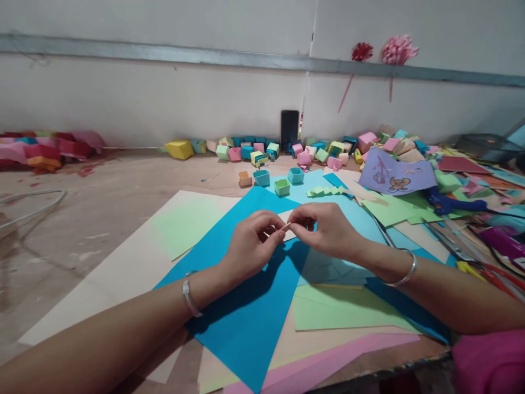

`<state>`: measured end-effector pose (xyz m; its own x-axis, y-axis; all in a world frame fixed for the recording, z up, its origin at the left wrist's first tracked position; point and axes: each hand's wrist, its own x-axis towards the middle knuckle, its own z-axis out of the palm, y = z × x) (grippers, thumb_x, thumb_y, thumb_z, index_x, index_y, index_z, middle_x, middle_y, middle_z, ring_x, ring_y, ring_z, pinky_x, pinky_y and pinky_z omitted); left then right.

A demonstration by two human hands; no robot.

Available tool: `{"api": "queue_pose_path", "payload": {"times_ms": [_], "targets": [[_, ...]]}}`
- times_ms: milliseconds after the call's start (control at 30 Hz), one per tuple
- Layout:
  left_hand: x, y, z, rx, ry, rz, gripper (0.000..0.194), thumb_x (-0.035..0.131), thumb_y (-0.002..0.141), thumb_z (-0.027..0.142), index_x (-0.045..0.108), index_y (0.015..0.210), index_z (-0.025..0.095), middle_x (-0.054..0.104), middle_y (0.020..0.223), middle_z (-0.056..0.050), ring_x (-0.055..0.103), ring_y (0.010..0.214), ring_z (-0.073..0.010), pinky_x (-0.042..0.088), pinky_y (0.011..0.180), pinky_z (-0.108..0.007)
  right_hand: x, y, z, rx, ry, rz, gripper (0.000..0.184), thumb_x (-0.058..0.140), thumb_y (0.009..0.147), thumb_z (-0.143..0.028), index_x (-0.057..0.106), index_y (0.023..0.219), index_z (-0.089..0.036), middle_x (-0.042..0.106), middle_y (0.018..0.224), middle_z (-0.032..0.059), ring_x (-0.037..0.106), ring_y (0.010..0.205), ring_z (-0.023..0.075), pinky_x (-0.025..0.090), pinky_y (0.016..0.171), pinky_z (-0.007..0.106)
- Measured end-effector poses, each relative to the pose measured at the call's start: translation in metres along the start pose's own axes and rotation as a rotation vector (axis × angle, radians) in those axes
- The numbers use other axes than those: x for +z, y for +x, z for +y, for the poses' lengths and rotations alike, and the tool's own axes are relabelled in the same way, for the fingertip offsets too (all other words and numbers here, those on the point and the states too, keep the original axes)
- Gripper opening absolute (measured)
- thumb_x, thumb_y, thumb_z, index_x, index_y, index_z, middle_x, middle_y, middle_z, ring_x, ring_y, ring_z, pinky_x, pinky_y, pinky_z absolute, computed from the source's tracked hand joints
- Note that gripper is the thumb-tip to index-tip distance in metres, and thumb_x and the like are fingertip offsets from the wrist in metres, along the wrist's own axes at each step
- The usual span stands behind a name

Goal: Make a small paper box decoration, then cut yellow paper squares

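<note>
My left hand (256,241) and my right hand (326,229) meet near the middle of the view. Between them they pinch a small piece of peach paper (290,225), its near edge folded into a narrow strip. Fingers of both hands cover its two ends. Under the hands lies a large blue sheet of paper (241,323). Just beyond them stand small open paper boxes: a peach one (245,179), a green one (282,187) and two blue ones (296,175). A zigzag-folded green paper strip (327,191) rests to their right.
Paper boxes in several colours line the wall, with a phone (289,130) upright among them. Scissors (459,251), a blue glue gun (455,201) and a purple drawing sheet (397,171) lie at right. Green sheets (348,309) overlap near the table's front edge.
</note>
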<state>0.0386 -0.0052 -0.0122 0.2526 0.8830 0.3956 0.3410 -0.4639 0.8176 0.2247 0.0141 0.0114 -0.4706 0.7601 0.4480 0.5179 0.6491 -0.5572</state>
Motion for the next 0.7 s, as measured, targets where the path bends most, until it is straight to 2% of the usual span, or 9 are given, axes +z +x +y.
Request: {"api": "queue_pose_path", "payload": {"times_ms": [367, 433, 600, 700], "targets": [[0.002, 0.000, 0.002, 0.051, 0.069, 0.039, 0.010, 0.067, 0.079, 0.019, 0.069, 0.069, 0.019, 0.067, 0.074, -0.003, 0.061, 0.069, -0.0136, 0.048, 0.053, -0.020, 0.005, -0.004, 0.000, 0.008, -0.107, 0.010, 0.009, 0.060, 0.073, -0.012, 0.058, 0.067, -0.018, 0.060, 0.062, -0.0027, 0.049, 0.056, 0.0087, 0.032, 0.054, 0.022], [0.003, -0.001, 0.002, 0.042, 0.070, 0.060, 0.009, 0.068, 0.077, 0.018, 0.070, 0.068, 0.019, 0.066, 0.073, -0.004, 0.061, 0.069, -0.0138, 0.048, 0.052, -0.021, 0.012, -0.006, 0.001, -0.043, -0.148, 0.062, 0.012, 0.058, 0.075, -0.011, 0.056, 0.066, -0.018, 0.059, 0.063, -0.0018, 0.049, 0.057, 0.0096, 0.033, 0.055, 0.023], [0.005, -0.004, 0.004, -0.035, 0.056, 0.102, 0.008, 0.069, 0.075, 0.018, 0.072, 0.068, 0.019, 0.068, 0.075, -0.004, 0.063, 0.071, -0.0152, 0.050, 0.056, -0.023, 0.033, -0.010, 0.009, -0.292, -0.435, 0.252, 0.025, 0.047, 0.083, -0.010, 0.050, 0.060, -0.020, 0.058, 0.061, 0.0014, 0.048, 0.060, 0.0131, 0.032, 0.058, 0.027], [0.006, -0.005, 0.006, -0.076, 0.033, 0.135, 0.008, 0.069, 0.075, 0.018, 0.074, 0.069, 0.019, 0.069, 0.075, -0.004, 0.063, 0.070, -0.0149, 0.051, 0.056, -0.023, 0.039, -0.011, 0.010, -0.346, -0.483, 0.333, 0.027, 0.046, 0.085, -0.009, 0.049, 0.061, -0.021, 0.056, 0.059, 0.0011, 0.047, 0.058, 0.0134, 0.033, 0.057, 0.027]]}}
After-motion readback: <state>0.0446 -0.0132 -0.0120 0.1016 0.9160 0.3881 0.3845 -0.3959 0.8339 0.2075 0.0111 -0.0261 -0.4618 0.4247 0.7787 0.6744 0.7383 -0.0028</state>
